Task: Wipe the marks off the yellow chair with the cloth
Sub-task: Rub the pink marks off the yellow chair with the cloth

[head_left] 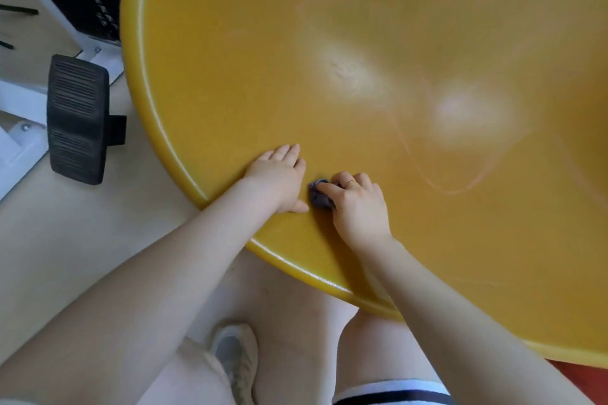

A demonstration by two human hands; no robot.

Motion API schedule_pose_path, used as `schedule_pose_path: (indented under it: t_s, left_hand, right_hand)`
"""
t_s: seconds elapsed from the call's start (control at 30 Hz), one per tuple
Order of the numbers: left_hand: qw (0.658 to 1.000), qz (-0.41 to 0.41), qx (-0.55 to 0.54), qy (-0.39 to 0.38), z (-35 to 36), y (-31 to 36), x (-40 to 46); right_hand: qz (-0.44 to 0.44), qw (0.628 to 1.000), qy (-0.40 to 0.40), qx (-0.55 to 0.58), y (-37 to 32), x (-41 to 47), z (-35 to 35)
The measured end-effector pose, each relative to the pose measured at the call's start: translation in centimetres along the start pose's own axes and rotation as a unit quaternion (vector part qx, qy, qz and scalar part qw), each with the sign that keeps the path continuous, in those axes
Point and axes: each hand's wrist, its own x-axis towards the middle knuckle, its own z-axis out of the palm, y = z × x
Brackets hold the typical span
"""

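Shoe (235, 352), black armrest pad (79, 118) beside yellow chair (394, 43)

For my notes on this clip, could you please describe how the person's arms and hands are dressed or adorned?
Both forearms are bare, with no sleeves, gloves, watch or bracelet in view. The right hand wears a thin gold-coloured ring on one finger. The left hand shows no ring or other adornment.

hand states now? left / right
Left hand: open, flat on the yellow chair, holding nothing.
Right hand: closed, gripping the cloth against the chair.
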Motion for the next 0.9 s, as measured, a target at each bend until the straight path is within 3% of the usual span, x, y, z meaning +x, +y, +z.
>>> schedule_pose_path:
  t_s: [0.13,0.2,0.3,0.4,0.53,0.63,0.73,0.9]
  left_hand:
    - [0.999,0.006,0.047,0.001,0.0,-0.3,1.4]
    - [0.999,0.009,0.048,0.004,0.3,-0.5,1.5]
    - [0.999,0.008,0.044,0.01,0.5,-0.7,1.9]
    - [0.999,0.013,0.041,0.019,0.2,-0.6,2.3]
    - [0.999,-0.002,0.049,0.015,-0.3,-0.7,2.9]
    - [0.998,-0.009,0.059,0.014,-0.6,-0.4,3.2]
    - [0.998,-0.004,0.064,0.015,-0.6,-0.2,3.3]
    - [0.997,-0.014,0.079,0.0,-0.7,0.3,4.2]
  right_hand:
    - [0.061,0.997,0.018,-0.044,3.2,5.9,1.0]
    - [0.132,0.991,-0.018,-0.029,5.0,9.4,1.5]
    - [0.184,0.983,0.009,0.006,5.8,12.4,2.1]
    - [0.15,0.988,0.015,0.039,4.8,11.2,2.7]
    - [0.011,0.996,0.027,0.08,2.9,5.5,2.1]
    - [-0.014,0.997,0.023,0.078,2.7,4.0,2.0]
    - [-0.001,0.997,0.048,0.059,3.7,6.2,2.4]
    - [0.119,0.99,0.064,-0.034,7.6,13.8,2.9]
